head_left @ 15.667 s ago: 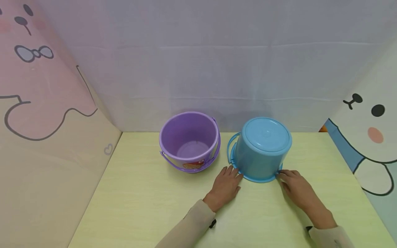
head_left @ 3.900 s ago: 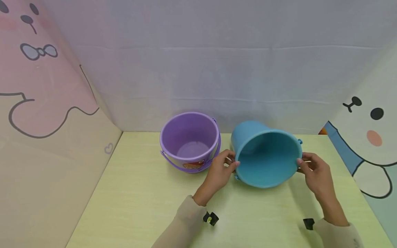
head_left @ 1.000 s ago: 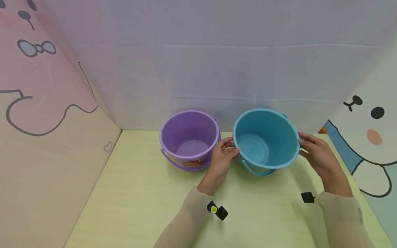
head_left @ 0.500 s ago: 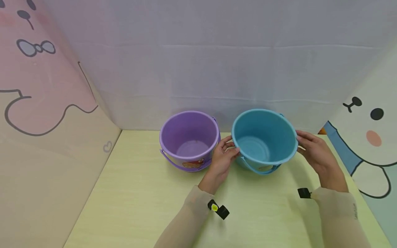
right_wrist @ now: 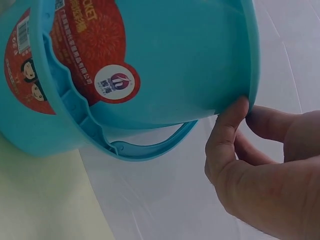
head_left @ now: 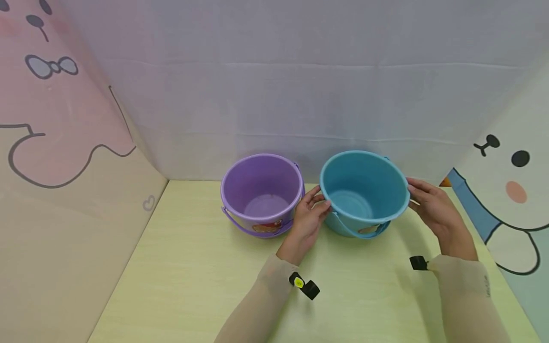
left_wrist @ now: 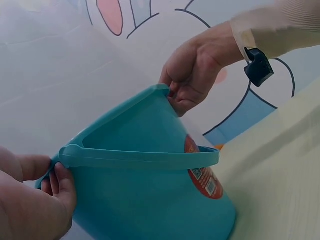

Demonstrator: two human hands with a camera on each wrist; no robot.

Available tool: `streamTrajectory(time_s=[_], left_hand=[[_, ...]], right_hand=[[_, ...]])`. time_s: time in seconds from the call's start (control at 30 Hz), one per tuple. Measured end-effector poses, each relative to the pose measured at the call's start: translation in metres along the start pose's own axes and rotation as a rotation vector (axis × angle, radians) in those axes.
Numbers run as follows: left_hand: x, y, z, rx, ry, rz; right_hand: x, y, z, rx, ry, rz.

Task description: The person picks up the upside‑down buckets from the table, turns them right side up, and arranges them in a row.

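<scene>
A light blue bucket (head_left: 364, 178) stands mouth up at the right rear of the table, seen into from above. My left hand (head_left: 304, 224) pinches its rim on the left, thumb on one side and curled fingers on the other. On the opposite side, my right hand (head_left: 435, 209) pinches the rim between thumb and fingers, as the right wrist view also shows. The bucket's handle (left_wrist: 145, 159) hangs down at the front, crossing a red sticker (left_wrist: 206, 182). In the right wrist view this sticker (right_wrist: 95, 55) carries a white round logo.
A purple bucket (head_left: 266, 176) stands mouth up just left of my left hand, its handle lowered in front. A pale wall sheet (head_left: 300, 105) rises behind both buckets. Printed cartoon panels flank the yellow-green table (head_left: 193, 267). Small black devices sit at both sleeve cuffs.
The blue bucket was upside down at first, later on its side with the mouth toward me, and is now upright. Over the last second it shifted slightly left with my right hand.
</scene>
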State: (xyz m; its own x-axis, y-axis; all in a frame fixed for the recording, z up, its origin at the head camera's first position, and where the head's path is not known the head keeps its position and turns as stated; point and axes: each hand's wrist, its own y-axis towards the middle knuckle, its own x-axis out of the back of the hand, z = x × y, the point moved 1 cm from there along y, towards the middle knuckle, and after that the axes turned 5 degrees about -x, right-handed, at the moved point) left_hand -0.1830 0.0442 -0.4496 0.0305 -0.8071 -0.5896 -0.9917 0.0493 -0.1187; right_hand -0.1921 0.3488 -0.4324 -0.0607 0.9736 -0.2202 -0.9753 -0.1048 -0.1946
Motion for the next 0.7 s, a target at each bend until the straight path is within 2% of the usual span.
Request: streamTrajectory(time_s=[0.7], left_hand=[[-0.0020,0.0021,-0.0002,0.002,-0.028,-0.023]], right_hand=[[0.0009,0.0035,0.0018,-0.012,-0.017,0.014]])
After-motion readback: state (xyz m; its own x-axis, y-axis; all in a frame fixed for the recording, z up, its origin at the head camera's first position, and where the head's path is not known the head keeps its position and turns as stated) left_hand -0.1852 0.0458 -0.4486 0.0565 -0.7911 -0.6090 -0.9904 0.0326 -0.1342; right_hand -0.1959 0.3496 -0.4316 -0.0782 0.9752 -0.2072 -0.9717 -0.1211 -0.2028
